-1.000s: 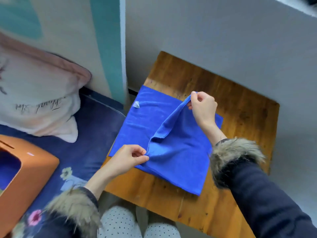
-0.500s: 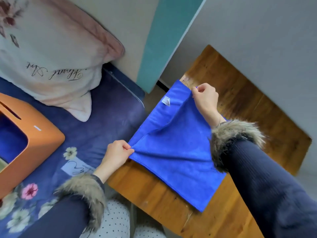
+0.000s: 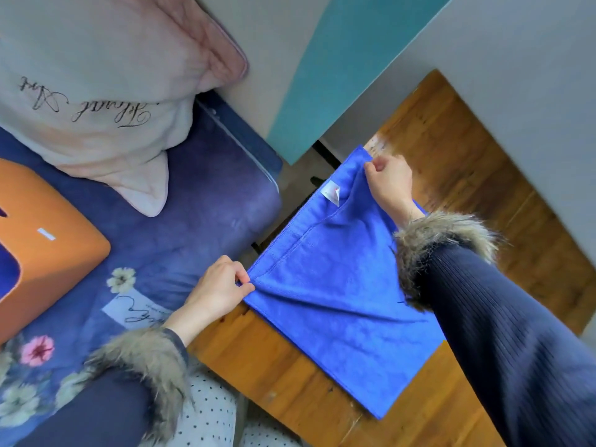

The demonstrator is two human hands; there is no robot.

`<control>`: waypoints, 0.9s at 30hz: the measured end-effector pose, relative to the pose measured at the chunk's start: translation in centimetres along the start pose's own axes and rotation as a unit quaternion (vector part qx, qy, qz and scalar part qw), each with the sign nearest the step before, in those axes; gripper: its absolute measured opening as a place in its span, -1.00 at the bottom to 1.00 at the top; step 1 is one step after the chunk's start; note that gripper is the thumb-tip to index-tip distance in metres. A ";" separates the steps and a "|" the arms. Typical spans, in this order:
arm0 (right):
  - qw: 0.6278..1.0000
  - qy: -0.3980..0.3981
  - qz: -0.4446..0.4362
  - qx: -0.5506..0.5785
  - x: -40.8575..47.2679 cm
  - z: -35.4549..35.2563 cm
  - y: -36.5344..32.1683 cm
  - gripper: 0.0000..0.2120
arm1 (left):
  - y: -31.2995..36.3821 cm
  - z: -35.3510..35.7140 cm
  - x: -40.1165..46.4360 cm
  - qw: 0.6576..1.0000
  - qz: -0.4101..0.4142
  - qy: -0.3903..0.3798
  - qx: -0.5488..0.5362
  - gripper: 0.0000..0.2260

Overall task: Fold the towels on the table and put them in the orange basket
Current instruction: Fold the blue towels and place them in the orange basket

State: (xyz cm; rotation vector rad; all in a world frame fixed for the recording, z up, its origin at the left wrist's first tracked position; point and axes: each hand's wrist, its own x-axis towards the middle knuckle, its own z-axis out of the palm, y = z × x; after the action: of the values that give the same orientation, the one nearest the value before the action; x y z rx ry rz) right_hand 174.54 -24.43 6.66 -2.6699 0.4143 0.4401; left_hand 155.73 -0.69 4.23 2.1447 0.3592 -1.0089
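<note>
A blue towel [image 3: 338,295] lies folded over on the wooden table [image 3: 290,382], its upper layer drawn across to the left edge. My left hand [image 3: 219,290] pinches the near left corner at the table's edge. My right hand [image 3: 387,180] pinches the far left corner, next to a small white tag [image 3: 331,195]. Both sleeves end in fur cuffs. The orange basket [image 3: 48,246] stands on the bed at the far left, partly cut off by the frame, with blue cloth showing inside.
A pale pink pillow [image 3: 106,91] with script lettering lies on the blue floral bedspread [image 3: 180,227] behind the basket. A grey wall [image 3: 516,59] borders the table's far side, with a teal panel [image 3: 338,59] to its left. My dotted trousers show below.
Both hands carried the towel's lifted edge leftward and laid it over the left edge, so the towel is now folded in half. The camera view swung left, showing more of the bed.
</note>
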 end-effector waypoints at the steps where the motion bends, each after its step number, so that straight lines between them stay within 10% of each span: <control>1: 1.000 -0.006 -0.005 -0.010 0.0 0.0 0.3 -0.77 | 0.0 0.0 0.1 1.000 0.000 -0.005 0.001 -0.77; 14: 0.979 0.013 -0.109 -0.170 0.8 -0.1 0.0 -0.85 | 0.0 -0.3 0.8 0.999 0.011 -0.040 0.022 -0.78; 19: 0.906 -0.054 -0.311 -0.281 2.3 -1.2 -0.3 -0.86 | 0.1 -0.5 0.9 0.998 0.011 -0.045 0.031 -0.78; 27: 0.863 -0.049 -0.366 -0.345 3.6 -0.8 -0.6 -0.85 | 0.3 -0.4 0.7 0.998 0.014 -0.041 0.036 -0.79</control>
State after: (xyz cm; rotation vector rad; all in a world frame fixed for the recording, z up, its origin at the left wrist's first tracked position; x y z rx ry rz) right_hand 178.16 -25.04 6.28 -3.1403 -0.9552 0.5355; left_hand 156.62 -0.64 4.02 2.1597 0.2550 -1.1046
